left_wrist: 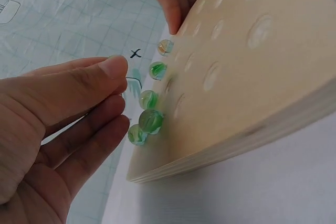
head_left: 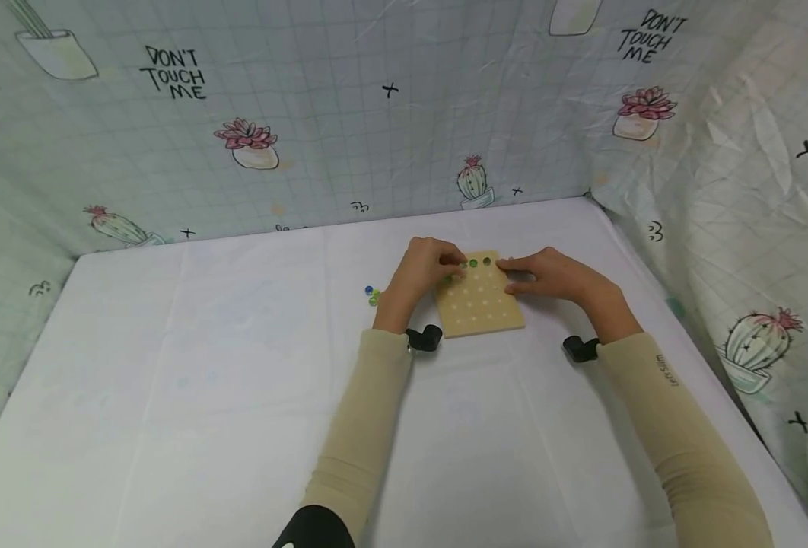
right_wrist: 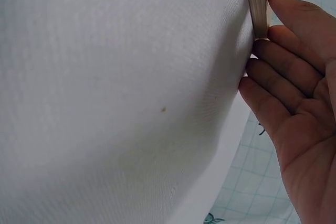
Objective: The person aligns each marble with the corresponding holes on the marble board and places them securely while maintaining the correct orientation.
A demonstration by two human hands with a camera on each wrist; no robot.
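A square wooden board (head_left: 482,304) with rows of shallow round hollows lies on the table. Several green-swirled glass marbles (left_wrist: 151,121) and an amber one (left_wrist: 165,47) sit along its far part. My left hand (head_left: 423,266) is over the board's far left corner. Its thumb and fingers (left_wrist: 107,109) bend toward each other beside the green marbles, with nothing visible between them. My right hand (head_left: 548,275) holds the board's right edge near the far corner, thumb (right_wrist: 299,11) at the top face and fingers against the side.
Loose blue and green marbles (head_left: 373,297) lie on the white tabletop (head_left: 240,365), left of my left wrist. A printed cloth (head_left: 349,137) hangs behind the table and along its sides. Black wrist cameras (head_left: 424,338) are worn on both wrists.
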